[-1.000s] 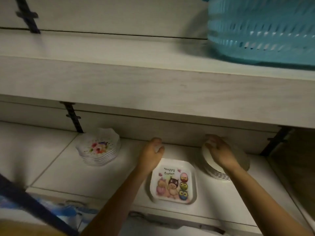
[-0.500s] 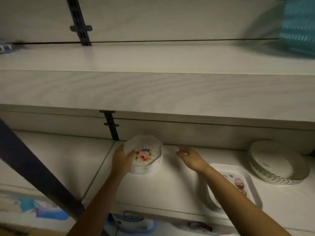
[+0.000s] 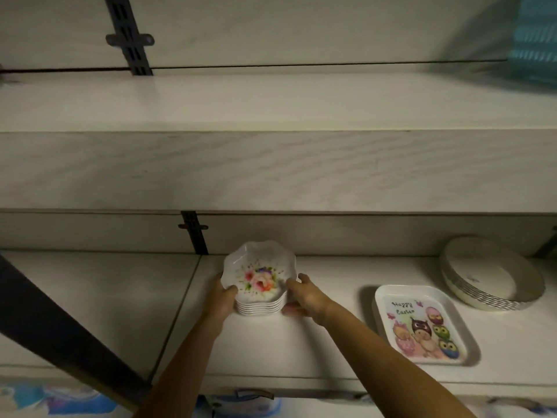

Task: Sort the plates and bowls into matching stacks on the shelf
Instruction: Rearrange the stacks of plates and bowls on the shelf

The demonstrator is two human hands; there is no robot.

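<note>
A stack of white scalloped bowls with a flower print stands on the lower shelf. My left hand grips its left side, thumb over the top rim. My right hand holds the right side, fingers curled round the stack's edge. To the right lies a square "Happy Easter" plate with cartoon owls. Further right, at the back, sits a stack of round white plates.
A thick upper shelf board overhangs the lower shelf closely. A blue basket sits on it at the far right. Dark metal brackets run up the back wall. A dark diagonal bar crosses the lower left.
My right hand has moved left from the open shelf onto the right side of the flower bowl stack. My left hand stays on its left side. The view has shifted slightly.
</note>
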